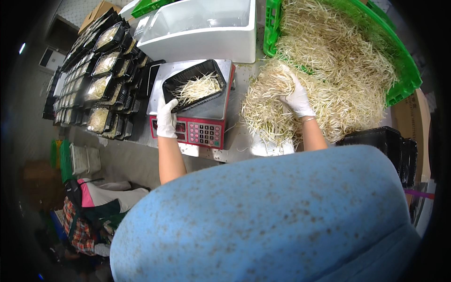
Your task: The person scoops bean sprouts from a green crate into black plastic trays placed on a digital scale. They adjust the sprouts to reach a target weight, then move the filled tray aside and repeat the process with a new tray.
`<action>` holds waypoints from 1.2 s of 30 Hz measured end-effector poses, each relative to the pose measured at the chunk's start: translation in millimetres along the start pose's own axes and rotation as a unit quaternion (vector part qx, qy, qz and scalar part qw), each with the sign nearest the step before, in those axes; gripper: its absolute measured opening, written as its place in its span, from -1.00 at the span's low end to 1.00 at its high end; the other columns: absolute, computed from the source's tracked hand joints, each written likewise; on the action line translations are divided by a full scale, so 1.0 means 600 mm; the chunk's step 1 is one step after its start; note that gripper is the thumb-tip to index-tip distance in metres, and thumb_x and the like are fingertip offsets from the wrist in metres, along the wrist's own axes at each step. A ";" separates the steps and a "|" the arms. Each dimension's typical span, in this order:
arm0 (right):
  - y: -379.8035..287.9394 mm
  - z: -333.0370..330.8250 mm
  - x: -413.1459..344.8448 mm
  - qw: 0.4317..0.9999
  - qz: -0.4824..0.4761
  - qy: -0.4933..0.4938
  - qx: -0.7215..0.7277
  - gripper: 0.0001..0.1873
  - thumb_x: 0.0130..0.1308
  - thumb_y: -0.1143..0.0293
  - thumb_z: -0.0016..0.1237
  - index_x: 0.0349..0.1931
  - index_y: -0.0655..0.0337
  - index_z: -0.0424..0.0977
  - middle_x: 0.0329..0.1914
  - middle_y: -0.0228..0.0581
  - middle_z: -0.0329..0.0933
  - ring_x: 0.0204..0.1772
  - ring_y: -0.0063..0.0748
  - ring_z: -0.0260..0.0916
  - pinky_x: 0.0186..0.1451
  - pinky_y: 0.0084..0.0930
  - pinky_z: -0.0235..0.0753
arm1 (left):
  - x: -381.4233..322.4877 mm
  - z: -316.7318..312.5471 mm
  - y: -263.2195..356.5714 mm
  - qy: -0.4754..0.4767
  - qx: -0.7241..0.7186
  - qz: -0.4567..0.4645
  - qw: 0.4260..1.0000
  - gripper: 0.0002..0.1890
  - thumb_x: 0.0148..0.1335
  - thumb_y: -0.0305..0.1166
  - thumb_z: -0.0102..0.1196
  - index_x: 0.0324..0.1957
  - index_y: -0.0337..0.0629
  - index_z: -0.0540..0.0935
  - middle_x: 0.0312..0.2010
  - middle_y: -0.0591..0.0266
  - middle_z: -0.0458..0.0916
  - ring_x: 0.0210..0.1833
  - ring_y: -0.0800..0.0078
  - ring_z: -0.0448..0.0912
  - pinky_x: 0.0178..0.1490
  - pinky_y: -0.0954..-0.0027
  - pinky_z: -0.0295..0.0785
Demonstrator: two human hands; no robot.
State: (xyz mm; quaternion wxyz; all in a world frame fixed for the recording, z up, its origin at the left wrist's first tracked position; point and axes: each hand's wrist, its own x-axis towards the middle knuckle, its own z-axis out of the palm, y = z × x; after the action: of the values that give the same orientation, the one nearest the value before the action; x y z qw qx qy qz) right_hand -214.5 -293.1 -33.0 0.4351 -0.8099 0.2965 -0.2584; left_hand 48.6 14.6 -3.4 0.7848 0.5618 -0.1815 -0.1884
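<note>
My left hand [166, 118], in a white glove, grips the near left corner of a black plastic tray [172, 84]. A loose bunch of bean sprouts [201, 88] lies in that tray. Beneath it is a digital weighing scale [208, 113] with a steel platform and a red keypad housing; my wrist covers part of its display. To the right, my gloved right hand [297, 97] is closed around a clump of sprouts [276, 83] at the left side of a large sprout heap [338, 102]. Some of its fingers are hidden among the strands.
Filled, covered sprout trays [100, 88] stand stacked on the left. A white foam box [201, 42] sits behind the scale. The heap spills from a tipped green crate [405, 83]. Black trays [377, 141] are stacked at right. Another person [102, 197] is at lower left.
</note>
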 end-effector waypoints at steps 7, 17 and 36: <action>-0.221 0.048 -0.010 0.929 -0.191 0.166 -0.271 -0.12 0.02 0.29 0.33 0.33 0.39 0.19 -0.24 -0.05 0.57 -0.19 -0.22 0.56 -0.14 -0.37 0.53 | -0.009 0.126 0.018 -0.108 -0.031 -0.094 0.989 -0.10 -0.33 -0.69 -0.16 0.32 -0.38 0.30 0.15 0.05 0.48 0.14 0.26 0.49 0.19 0.44 0.40; -0.277 0.297 0.032 0.902 -0.254 -0.146 -0.317 -0.39 -0.08 0.48 0.09 0.08 0.44 0.34 -0.39 -0.07 0.50 -0.27 -0.03 0.49 -0.18 -0.24 0.49 | 0.022 0.011 -0.009 -0.178 -0.188 -0.162 0.952 -0.18 -0.13 -0.70 -0.13 0.35 -0.32 0.21 0.17 0.13 0.43 0.22 0.32 0.41 0.28 0.40 0.35; -0.272 0.175 0.022 0.834 -0.195 -0.218 -0.469 -0.37 -0.10 0.36 0.15 0.06 0.36 0.33 -0.15 0.04 0.43 -0.08 0.02 0.46 -0.05 -0.20 0.51 | 0.078 0.064 0.053 -0.430 0.608 0.176 0.644 0.09 -0.09 0.24 0.28 0.33 -0.36 0.23 -0.11 -0.10 0.53 -0.05 0.02 0.53 0.06 0.13 0.42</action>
State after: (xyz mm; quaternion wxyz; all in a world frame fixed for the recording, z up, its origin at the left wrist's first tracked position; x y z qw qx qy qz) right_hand -92.6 -171.6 57.6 -0.0027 -0.9932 0.1158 0.0149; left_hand 72.7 -30.4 41.6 0.1192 0.7260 -0.6676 -0.1142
